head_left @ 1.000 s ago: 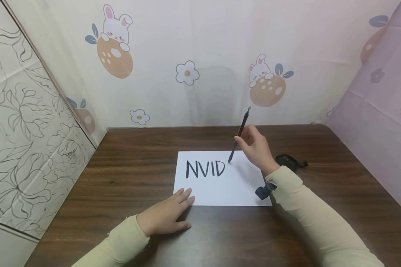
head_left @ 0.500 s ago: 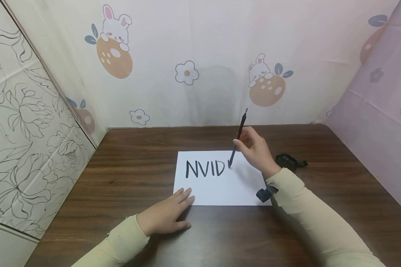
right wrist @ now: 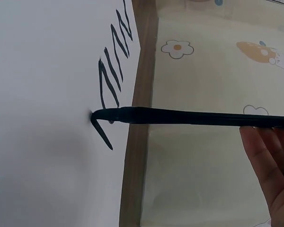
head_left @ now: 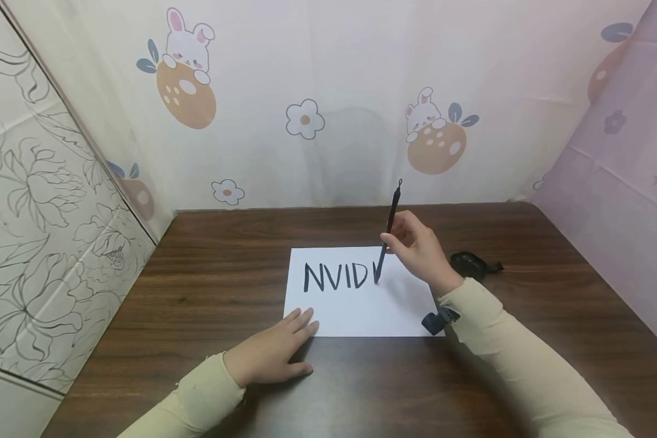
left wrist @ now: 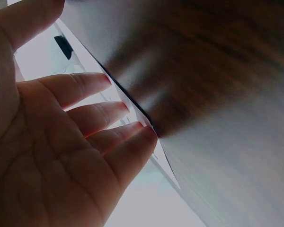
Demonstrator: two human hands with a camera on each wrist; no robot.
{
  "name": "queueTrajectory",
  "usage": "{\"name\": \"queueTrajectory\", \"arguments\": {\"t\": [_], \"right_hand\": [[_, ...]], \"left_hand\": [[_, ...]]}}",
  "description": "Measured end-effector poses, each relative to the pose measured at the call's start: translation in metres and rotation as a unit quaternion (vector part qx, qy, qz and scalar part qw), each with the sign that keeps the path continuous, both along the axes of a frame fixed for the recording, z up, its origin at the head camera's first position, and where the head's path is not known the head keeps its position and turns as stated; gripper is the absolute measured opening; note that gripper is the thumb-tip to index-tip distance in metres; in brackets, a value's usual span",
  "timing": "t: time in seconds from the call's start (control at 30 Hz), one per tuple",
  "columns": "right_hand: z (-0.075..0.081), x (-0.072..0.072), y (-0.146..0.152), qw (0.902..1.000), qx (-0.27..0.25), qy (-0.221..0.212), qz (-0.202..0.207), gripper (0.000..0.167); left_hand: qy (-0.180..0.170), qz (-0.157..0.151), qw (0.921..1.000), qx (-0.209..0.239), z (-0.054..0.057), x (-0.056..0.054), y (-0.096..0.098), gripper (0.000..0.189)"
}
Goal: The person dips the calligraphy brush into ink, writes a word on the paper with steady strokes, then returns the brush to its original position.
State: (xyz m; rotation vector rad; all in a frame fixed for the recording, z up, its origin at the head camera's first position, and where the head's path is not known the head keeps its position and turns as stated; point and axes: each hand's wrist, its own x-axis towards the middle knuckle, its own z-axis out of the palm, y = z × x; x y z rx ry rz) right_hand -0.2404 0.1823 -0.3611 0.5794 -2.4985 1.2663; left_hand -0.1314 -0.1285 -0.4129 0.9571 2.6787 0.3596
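Note:
My right hand [head_left: 420, 250] pinches a black calligraphy brush [head_left: 393, 210] by its shaft, with a small loop at the top end. In the right wrist view the bristles of the brush [right wrist: 106, 114] bend against the white paper [right wrist: 42, 94], at the end of a short slanted black stroke [right wrist: 103, 135]. The letters NVID [head_left: 335, 277] stand in black on the sheet, left of that stroke. With fingers spread, my left hand [head_left: 274, 353] rests its fingertips on the paper's lower left corner; the left wrist view shows its palm [left wrist: 52, 146] and the fingers at the sheet's edge.
A small black dish-like object [head_left: 468, 266] with a short projection lies on the brown wooden table [head_left: 213, 261], right of the sheet. Behind the table hangs a cloth [head_left: 263, 73] with rabbit and flower prints. A dark wrist-worn device [head_left: 434, 322] is beside the right sleeve.
The right hand has brought the brush slightly down and toward me. A slanted black stroke has appeared after the D and grown longer. The left hand has stayed in place.

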Motion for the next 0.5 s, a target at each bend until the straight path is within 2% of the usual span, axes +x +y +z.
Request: {"name": "queueTrajectory", "arguments": {"t": [0.5], "right_hand": [[0.0052,0.008,-0.0002,0.9998,0.015,-0.015,0.002,0.03]], "left_hand": [[0.0,0.001,1.0,0.0,0.0036,0.0008,0.0008,0.072]]}}
